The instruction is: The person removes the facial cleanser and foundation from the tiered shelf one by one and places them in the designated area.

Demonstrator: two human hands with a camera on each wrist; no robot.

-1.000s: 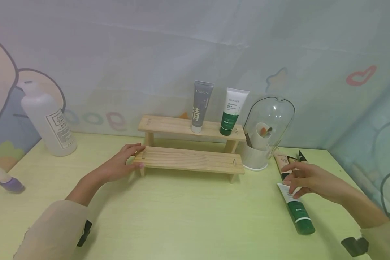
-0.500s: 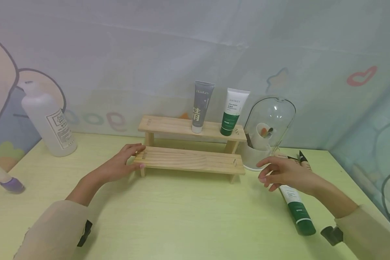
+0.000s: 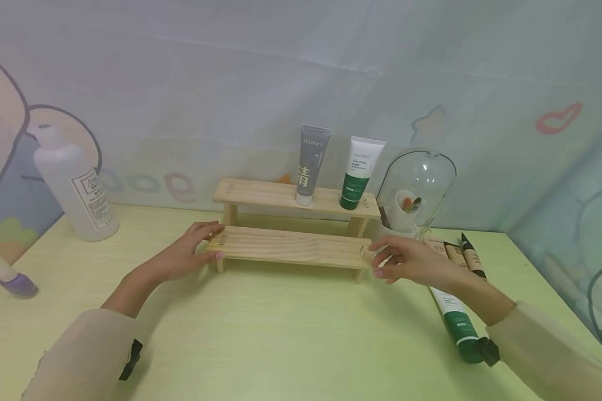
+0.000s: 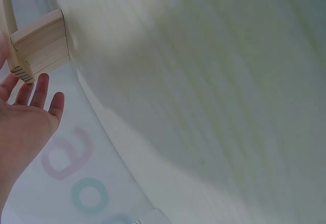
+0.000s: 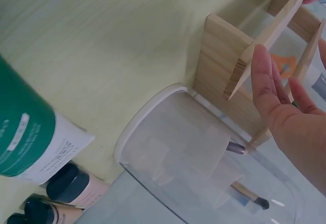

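Gripping the 9 o'clock end of a pale wooden two-tier shelf (image 3: 291,245): left hand's (image 3: 185,253) fingers. Right hand (image 3: 411,259) at the 3 o'clock end, fingers loosely extended; contact unclear. Shelf stands toward 12 o'clock on the pale yellow-green counter (image 3: 281,334). Topping it: grey tube (image 3: 312,161), 1 o'clock; white-and-green tube (image 3: 359,172), 2 o'clock. Clear domed cover (image 3: 433,178) beside, 3 o'clock.

Even, muted light covers my wooden shelf (image 3: 291,245), with small white glints on the clear dome (image 3: 433,181) to its right. Left of the shelf, my left arm (image 3: 137,285) throws a soft shadow; my left wrist view looks hazy.
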